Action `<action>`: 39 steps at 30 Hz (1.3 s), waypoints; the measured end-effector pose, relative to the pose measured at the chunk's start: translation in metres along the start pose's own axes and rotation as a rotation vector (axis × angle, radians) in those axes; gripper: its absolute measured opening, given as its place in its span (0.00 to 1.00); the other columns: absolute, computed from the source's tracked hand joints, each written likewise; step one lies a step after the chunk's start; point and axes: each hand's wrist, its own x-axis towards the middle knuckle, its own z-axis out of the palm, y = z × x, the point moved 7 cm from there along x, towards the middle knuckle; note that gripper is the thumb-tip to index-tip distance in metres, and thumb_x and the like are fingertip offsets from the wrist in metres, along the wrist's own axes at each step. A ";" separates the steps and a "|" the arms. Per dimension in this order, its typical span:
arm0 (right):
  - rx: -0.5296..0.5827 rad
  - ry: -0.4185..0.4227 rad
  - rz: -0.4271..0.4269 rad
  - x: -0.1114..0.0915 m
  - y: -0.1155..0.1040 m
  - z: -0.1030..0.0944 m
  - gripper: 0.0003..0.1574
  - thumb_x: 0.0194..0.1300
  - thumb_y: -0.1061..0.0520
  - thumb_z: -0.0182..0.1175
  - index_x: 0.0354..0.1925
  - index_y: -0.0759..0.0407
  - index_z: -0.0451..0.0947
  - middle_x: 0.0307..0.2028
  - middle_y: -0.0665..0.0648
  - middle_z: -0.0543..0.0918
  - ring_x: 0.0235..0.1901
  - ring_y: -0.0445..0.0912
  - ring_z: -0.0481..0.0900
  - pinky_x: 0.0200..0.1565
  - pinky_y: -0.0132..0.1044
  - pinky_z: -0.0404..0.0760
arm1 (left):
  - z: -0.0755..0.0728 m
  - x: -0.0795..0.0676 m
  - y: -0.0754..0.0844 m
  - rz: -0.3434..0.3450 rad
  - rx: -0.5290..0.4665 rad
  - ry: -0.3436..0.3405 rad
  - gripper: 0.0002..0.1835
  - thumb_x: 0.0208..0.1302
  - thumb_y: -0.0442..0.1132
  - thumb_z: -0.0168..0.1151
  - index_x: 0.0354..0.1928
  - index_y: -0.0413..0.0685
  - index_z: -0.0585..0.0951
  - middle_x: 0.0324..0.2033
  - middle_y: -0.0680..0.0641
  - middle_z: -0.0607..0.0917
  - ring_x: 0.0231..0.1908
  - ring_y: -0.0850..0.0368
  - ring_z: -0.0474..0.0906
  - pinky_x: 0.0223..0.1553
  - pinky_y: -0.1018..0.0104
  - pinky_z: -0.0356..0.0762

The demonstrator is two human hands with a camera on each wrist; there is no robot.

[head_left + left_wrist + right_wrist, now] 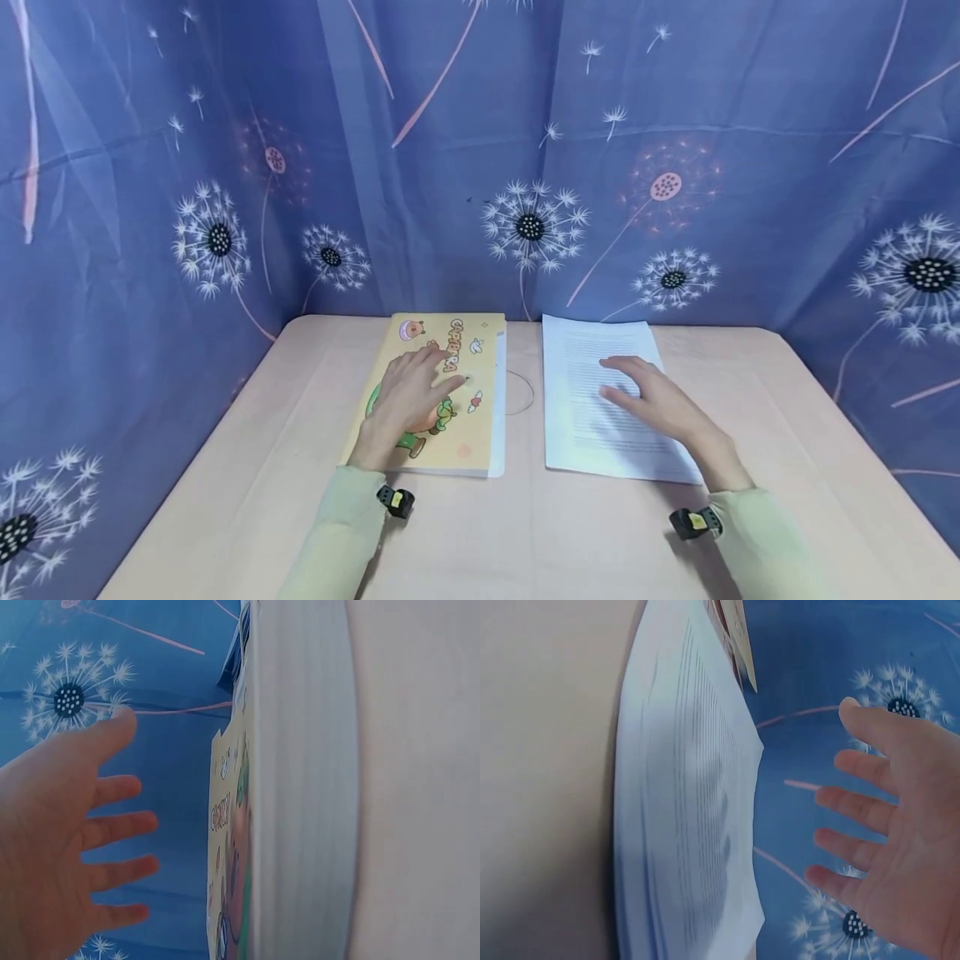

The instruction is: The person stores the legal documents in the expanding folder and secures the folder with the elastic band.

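Observation:
A thick yellow file folder [480,442] with a cartoon capybara cover lies on the table, left of centre. My left hand [408,387] is over it, fingers spread and holding nothing; a gap shows between that hand and the cover [229,847] in the left wrist view. To the right lies a stack of printed white paper [592,425], its sheets [697,787] slightly curled at the edges. Above the stack hovers my right hand [663,404], fingers apart and holding nothing; the right wrist view shows it clear of the sheets.
A thin looped cord [531,392] extends from the folder's right side into the gap between folder and paper. The pale table [487,542] is bounded at the back and sides by blue dandelion-print curtains [450,167].

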 end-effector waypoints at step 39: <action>0.010 -0.108 -0.082 0.039 -0.056 0.045 0.31 0.71 0.45 0.58 0.65 0.59 0.73 0.62 0.60 0.76 0.64 0.59 0.72 0.65 0.57 0.69 | 0.024 -0.001 0.033 0.162 -0.047 -0.200 0.30 0.69 0.62 0.55 0.67 0.58 0.75 0.69 0.48 0.71 0.70 0.46 0.64 0.72 0.47 0.56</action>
